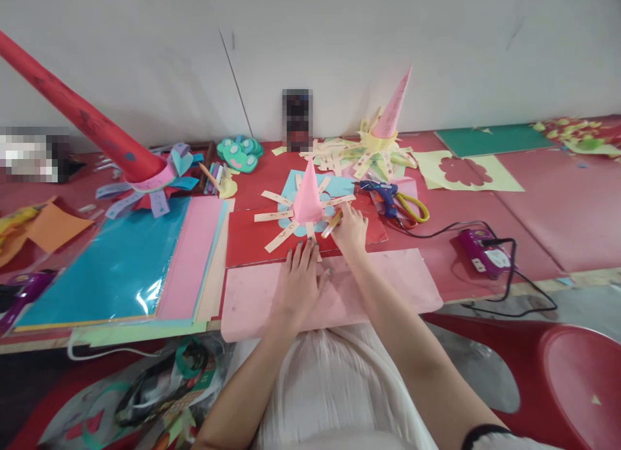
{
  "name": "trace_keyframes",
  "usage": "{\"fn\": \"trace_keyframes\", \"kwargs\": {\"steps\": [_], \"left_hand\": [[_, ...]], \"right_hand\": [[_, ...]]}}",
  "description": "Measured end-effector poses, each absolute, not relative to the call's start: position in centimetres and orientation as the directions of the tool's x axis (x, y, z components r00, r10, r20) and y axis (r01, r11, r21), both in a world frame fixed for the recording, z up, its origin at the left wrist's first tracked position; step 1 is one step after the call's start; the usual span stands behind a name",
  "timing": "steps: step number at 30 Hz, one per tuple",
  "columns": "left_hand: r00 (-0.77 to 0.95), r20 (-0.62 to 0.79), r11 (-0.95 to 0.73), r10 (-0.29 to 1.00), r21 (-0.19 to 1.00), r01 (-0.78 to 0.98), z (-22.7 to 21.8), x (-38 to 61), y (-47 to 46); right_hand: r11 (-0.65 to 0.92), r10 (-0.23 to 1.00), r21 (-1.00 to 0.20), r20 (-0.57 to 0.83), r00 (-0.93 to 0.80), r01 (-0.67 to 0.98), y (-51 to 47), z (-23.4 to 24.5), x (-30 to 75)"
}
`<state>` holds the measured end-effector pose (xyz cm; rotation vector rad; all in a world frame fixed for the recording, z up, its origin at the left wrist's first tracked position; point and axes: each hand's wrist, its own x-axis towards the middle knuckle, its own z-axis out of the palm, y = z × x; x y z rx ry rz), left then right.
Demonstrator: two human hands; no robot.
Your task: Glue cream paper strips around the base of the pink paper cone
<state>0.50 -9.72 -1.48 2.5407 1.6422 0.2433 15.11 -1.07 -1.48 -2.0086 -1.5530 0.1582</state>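
A pink paper cone (307, 200) stands on a light blue flower shape with cream paper strips (275, 215) radiating from it, on a red sheet (247, 243). My left hand (301, 283) lies flat and open on a pale pink sheet (388, 282), fingertips near the strips. My right hand (350, 230) is closed on an orange pen (332, 225), its tip at a strip beside the cone.
A blue glue gun (383, 193) and yellow-handled scissors (412, 207) lie right of the cone. A purple corded device (482, 251) sits further right. Stacked coloured paper (121, 269) lies left, beside a long red cone (77, 114). Another pink cone craft (385, 123) stands behind. A red chair (577, 372) is at right.
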Motion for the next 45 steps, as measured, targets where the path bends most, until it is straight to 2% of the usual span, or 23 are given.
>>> {"fn": "trace_keyframes", "kwargs": {"steps": [2,5,8,11,15,18,23,31,37,41,45], "left_hand": [[0.405,0.072,-0.412,0.911,0.177,0.894,-1.4,0.5,-9.7],[0.41,0.058,-0.414,0.91,0.171,0.894,-1.2,0.5,-9.7],[0.413,0.054,-0.416,0.909,0.174,0.893,-1.2,0.4,-9.8],[0.421,0.077,-0.428,0.904,0.187,0.884,-1.3,0.4,-9.8],[0.411,0.085,-0.42,0.908,0.195,0.886,-1.5,0.4,-9.8],[0.412,0.078,-0.419,0.908,0.202,0.885,-1.5,0.5,-9.7],[0.421,0.096,-0.432,0.902,0.21,0.877,-1.4,0.4,-9.7],[0.421,0.098,-0.432,0.902,0.205,0.878,-1.5,0.4,-9.7],[0.414,0.089,-0.423,0.906,0.203,0.883,-1.3,0.5,-9.7],[0.411,0.075,-0.418,0.908,0.203,0.886,-1.2,0.6,-9.6],[0.408,0.089,-0.418,0.908,0.213,0.883,-1.5,0.5,-9.6]], "right_hand": [[-0.144,0.867,-0.541,0.334,0.369,0.829,-1.2,-1.1,15.1],[0.012,0.806,-0.712,0.422,0.414,0.702,-1.5,-0.5,14.9],[0.199,0.873,-0.886,0.355,0.336,0.419,-1.9,-0.4,14.3],[0.183,0.952,-0.957,0.23,0.205,0.225,-1.9,-0.8,13.6],[0.145,0.983,-0.981,0.157,0.092,0.132,-1.4,-1.7,13.0],[0.155,0.983,-0.974,0.168,0.07,0.163,-0.9,-2.1,12.8],[0.152,0.966,-0.935,0.209,0.151,0.322,-0.5,-2.4,12.7],[0.116,0.975,-0.914,0.179,0.13,0.39,-0.4,-2.9,12.5],[0.139,0.966,-0.909,0.212,0.147,0.393,-0.3,-3.0,12.6],[0.101,0.97,-0.891,0.187,0.156,0.442,-0.4,-2.7,12.7],[0.134,0.969,-0.918,0.2,0.143,0.374,-0.5,-2.6,12.5]]}}
